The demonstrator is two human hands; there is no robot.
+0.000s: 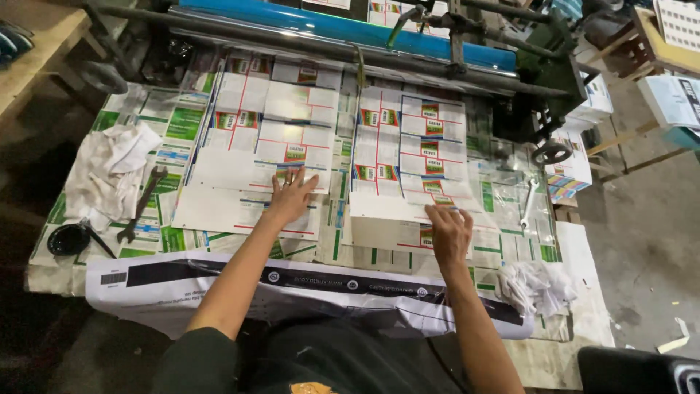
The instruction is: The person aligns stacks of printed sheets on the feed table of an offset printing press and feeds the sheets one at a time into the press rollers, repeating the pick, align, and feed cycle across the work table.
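Observation:
My left hand (pixel 290 195) lies flat, fingers spread, on the near end of a row of white printed sheets (pixel 251 157) that overlap one another on the left of the table. My right hand (pixel 448 230) presses on the near edge of a second pile of printed sheets (pixel 412 157) on the right, fingers curled down onto the top sheet. Both rows run back toward a machine with a blue roller (pixel 328 25) at the table's far edge. Neither hand grips anything.
A white rag (pixel 109 171), a wrench (pixel 142 204) and a round black dish (pixel 68 238) lie at the left. Another wrench (pixel 528 204) and a crumpled rag (pixel 536 286) lie at the right. A long white printed strip (pixel 182 284) hangs over the front edge. A green machine frame (pixel 550 69) stands back right.

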